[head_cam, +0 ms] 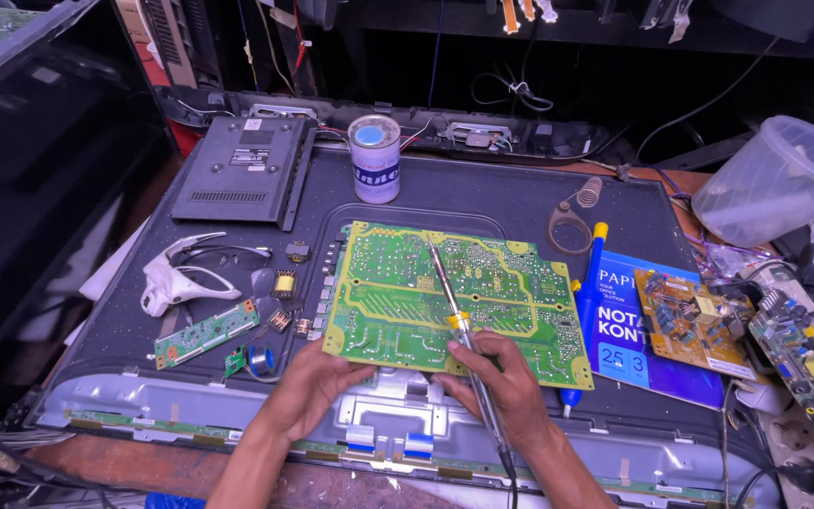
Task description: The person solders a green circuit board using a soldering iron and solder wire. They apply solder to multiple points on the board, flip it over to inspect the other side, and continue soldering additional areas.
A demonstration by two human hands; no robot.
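A large green circuit board (398, 287) lies solder side up on the back of a dark flat-screen panel (511, 203). My right hand (506, 382) grips a soldering iron (454, 311) by its handle, and the tip rests near the board's upper middle. My left hand (317, 382) sits at the board's near left corner with its fingers touching the edge. A small coil of solder wire (259, 359) lies just left of that hand.
A white tin (373, 157) and a black cover plate (242, 170) stand behind the board. White magnifier glasses (176, 278) and a small green strip board (204, 332) lie left. A blue desoldering pump (588, 292), a blue booklet (628, 330), orange boards (685, 320) and a plastic tub (774, 179) sit right.
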